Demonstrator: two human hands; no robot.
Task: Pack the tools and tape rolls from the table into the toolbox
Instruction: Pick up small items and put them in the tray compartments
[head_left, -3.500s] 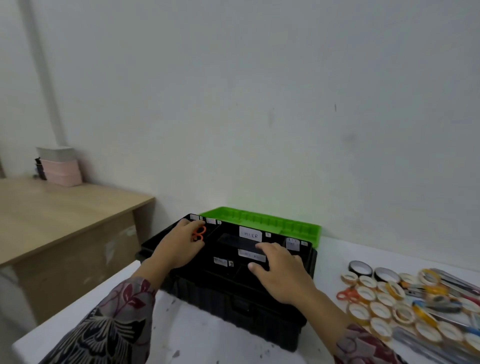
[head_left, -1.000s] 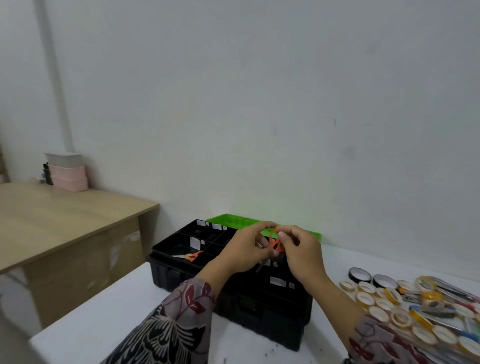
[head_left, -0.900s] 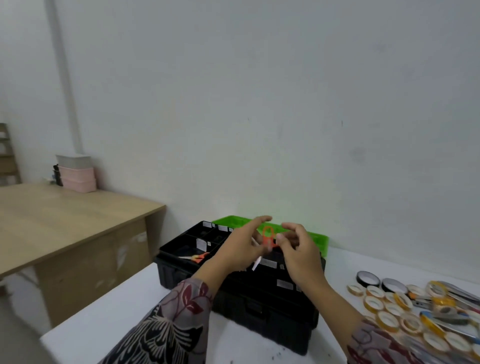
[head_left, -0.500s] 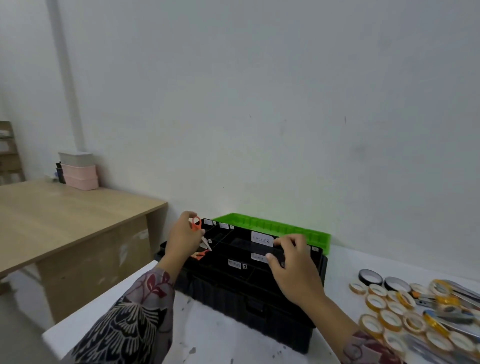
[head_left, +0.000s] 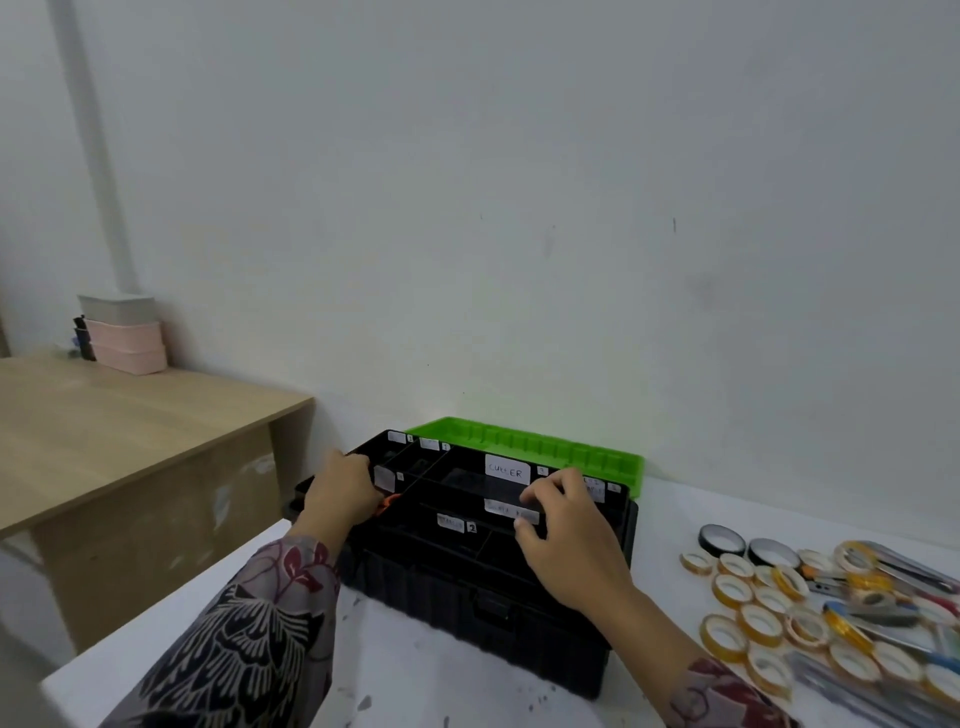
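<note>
Fingers (head_left: 356, 460) of the left hand (head_left: 337, 493) curl over the left rim of the black tray (head_left: 462, 499) atop the toolbox (head_left: 467, 597). An orange scissors handle (head_left: 388, 503) peeks out by the thumb, contact unclear. The right hand (head_left: 569, 535) pinches the tray's labelled middle divider, fingers bent. The green lid (head_left: 524, 446) lies open behind, near the wall. White table (head_left: 415, 686) shows in front, and tape rolls (head_left: 732, 590) and tools (head_left: 878, 616) crowd its right side, apart from the box.

L hand (head_left: 340, 493) palm down, fingers curled. R hand (head_left: 569, 535) palm down, fingers bent, thumb tucked under. Both forearms (head_left: 249, 623) reach fwd.
</note>
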